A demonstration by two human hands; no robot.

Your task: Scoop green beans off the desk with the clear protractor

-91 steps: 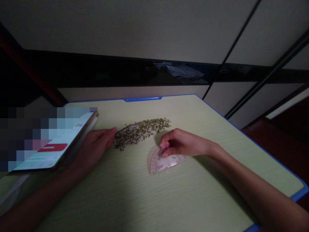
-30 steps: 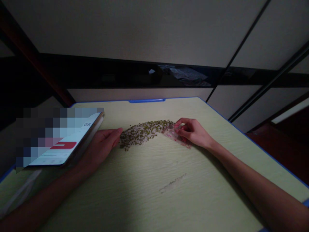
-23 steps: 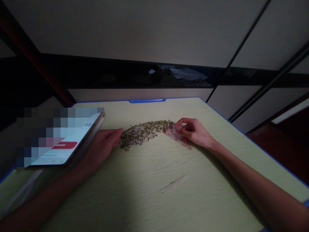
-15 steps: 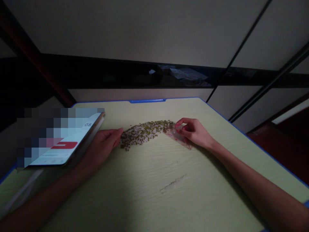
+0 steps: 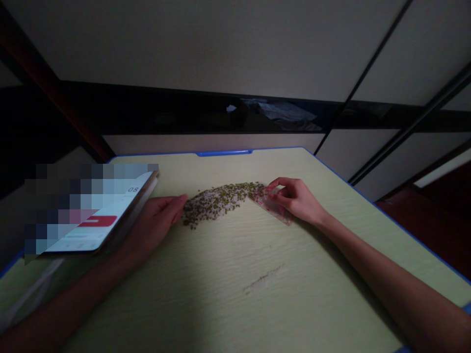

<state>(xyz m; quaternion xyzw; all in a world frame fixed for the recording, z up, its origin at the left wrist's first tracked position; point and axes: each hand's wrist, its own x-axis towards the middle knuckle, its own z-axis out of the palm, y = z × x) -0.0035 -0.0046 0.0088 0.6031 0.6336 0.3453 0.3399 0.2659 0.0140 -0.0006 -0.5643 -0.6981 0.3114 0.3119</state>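
Note:
A long, curved heap of small green and dark grains [image 5: 221, 198] lies across the table, with paler bits among them; I cannot tell their kind. At the heap's left end rests my left hand [image 5: 162, 215], thumb and fingers closed together. My right hand [image 5: 296, 198] is at the other end, thumb and forefinger bent into a pinch by the outermost grains. Whatever the pinch holds is too small or hidden to name. Beneath those right fingers lies a flat, clear plastic bag [image 5: 270, 208] with red print, partly covered by the hand.
A tablet-like device with a lit screen [image 5: 103, 211] stands tilted on the left, beside my left forearm. The pale table [image 5: 228, 304] has a blue rim and a dark scuff mark [image 5: 264, 278]. Light cabinet panels [image 5: 206, 54] rise behind it.
Almost nothing differs. The view has shifted very slightly, and both hands keep their places at the two ends of the heap.

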